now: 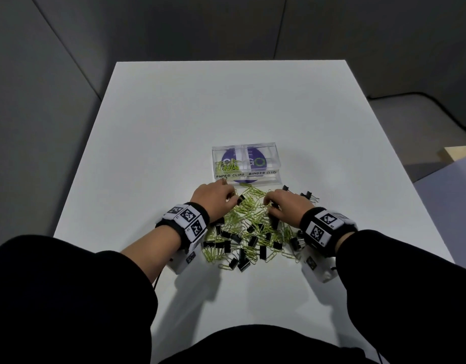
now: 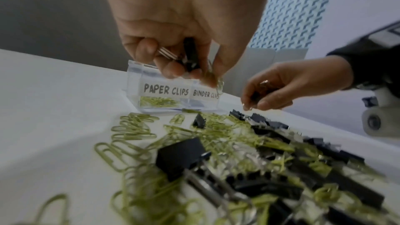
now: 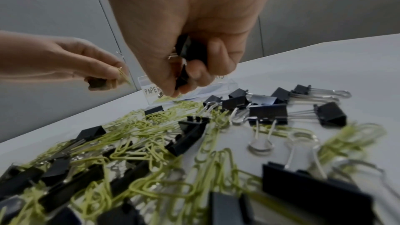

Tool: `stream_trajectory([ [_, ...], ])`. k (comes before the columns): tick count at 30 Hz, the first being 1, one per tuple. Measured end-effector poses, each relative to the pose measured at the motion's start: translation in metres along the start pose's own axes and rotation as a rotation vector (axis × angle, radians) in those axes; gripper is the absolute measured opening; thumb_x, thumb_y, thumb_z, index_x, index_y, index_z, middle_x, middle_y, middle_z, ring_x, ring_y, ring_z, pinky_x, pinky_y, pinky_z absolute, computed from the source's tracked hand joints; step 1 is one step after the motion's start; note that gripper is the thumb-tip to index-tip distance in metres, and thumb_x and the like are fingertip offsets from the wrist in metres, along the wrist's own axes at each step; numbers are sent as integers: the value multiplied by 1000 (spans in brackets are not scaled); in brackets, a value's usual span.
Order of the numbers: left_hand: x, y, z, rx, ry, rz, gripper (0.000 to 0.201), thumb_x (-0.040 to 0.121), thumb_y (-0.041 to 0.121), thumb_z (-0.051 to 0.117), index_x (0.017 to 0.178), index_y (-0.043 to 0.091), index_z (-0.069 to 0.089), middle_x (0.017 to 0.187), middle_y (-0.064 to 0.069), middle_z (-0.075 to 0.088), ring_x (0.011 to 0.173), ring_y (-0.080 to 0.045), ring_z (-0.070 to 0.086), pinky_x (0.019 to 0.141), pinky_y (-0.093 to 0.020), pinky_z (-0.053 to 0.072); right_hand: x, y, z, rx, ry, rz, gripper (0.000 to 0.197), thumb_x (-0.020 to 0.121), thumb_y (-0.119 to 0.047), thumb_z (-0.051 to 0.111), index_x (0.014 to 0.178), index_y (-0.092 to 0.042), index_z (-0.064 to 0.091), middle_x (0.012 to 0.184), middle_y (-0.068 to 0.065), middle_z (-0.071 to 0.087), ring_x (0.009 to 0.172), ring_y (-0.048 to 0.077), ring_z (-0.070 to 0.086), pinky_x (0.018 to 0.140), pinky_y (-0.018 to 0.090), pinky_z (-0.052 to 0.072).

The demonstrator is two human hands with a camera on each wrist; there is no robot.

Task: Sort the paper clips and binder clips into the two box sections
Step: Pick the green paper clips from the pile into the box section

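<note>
A clear two-section box (image 1: pixel 276 164) stands on the white table, labelled PAPER CLIPS on the left and BINDER CLIPS on the right. Several green paper clips (image 1: pixel 228 166) lie in the left section; the right section looks empty. In front of the box spreads a mixed pile (image 1: pixel 250 232) of green paper clips and black binder clips. My left hand (image 1: pixel 233 199) hovers over the pile's far left, gripping a black binder clip (image 2: pixel 190 52) and pinching a few green paper clips (image 2: pixel 213 76). My right hand (image 1: pixel 268 206) is over the pile's far right, curled round black binder clips (image 3: pixel 187 49).
Loose binder clips (image 1: pixel 309 195) lie to the right of the box. The table's (image 1: pixel 174 127) edges run close on both sides. A black cable (image 1: pixel 421 95) lies on the floor at the right. Bare tabletop stretches behind and left of the box.
</note>
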State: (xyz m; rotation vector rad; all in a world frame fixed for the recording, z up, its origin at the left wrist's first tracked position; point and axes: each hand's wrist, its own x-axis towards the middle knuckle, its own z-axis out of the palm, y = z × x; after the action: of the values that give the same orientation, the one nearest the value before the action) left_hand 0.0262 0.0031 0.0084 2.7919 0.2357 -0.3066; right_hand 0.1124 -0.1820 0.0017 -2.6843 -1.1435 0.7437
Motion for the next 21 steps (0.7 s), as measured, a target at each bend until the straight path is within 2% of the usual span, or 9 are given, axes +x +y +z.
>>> stream_trajectory([
  [3, 3, -3, 2, -20, 37, -27, 32, 97, 29, 33, 93, 6, 55, 84, -3, 43, 71, -22, 45, 65, -29, 31, 3, 6, 0, -21, 14, 69, 25, 94, -30, 42, 112, -15, 50, 117, 5, 56, 98, 24, 58, 78, 35, 46],
  [5, 5, -8, 3, -12, 51, -36, 34, 98, 34, 33, 81, 10, 49, 77, 1, 41, 68, -20, 44, 62, -28, 32, 5, 11, 0, -51, -10, 107, 31, 94, -37, 43, 113, -12, 48, 116, 7, 55, 98, 26, 58, 77, 36, 46],
  [8, 8, -16, 5, 13, 11, -38, 40, 99, 40, 28, 80, 13, 51, 69, 4, 45, 67, -18, 47, 59, -28, 37, 9, 16, -3, -73, -1, 145, 33, 97, -38, 39, 115, -11, 49, 118, 9, 54, 97, 27, 59, 78, 37, 49],
  [11, 12, -26, 2, 67, -9, -34, 43, 100, 39, 25, 94, 12, 58, 79, 1, 54, 70, -16, 52, 64, -30, 46, 18, 23, -10, -52, 90, 199, 34, 98, -36, 36, 116, -12, 52, 120, 10, 49, 95, 29, 60, 76, 37, 48],
  [14, 17, -42, -8, 134, 11, -93, 41, 100, 37, 28, 98, 11, 59, 89, -4, 61, 79, -21, 59, 70, -32, 49, 28, 30, -16, -48, 132, 242, 31, 99, -33, 36, 115, -12, 53, 119, 11, 50, 96, 32, 60, 79, 39, 48],
  [18, 27, -62, -15, 215, -105, -205, 42, 99, 38, 31, 102, 9, 61, 99, -9, 65, 90, -25, 62, 75, -32, 48, 38, 32, -12, -19, 93, 247, 29, 98, -32, 40, 114, -12, 53, 118, 11, 51, 100, 32, 59, 82, 40, 48],
  [21, 34, -66, -13, 192, -137, -246, 41, 99, 38, 32, 104, 9, 61, 103, -10, 65, 95, -26, 61, 80, -34, 48, 40, 33, -5, 53, 18, 253, 28, 95, -27, 47, 116, -10, 52, 121, 13, 50, 103, 33, 57, 89, 41, 48],
])
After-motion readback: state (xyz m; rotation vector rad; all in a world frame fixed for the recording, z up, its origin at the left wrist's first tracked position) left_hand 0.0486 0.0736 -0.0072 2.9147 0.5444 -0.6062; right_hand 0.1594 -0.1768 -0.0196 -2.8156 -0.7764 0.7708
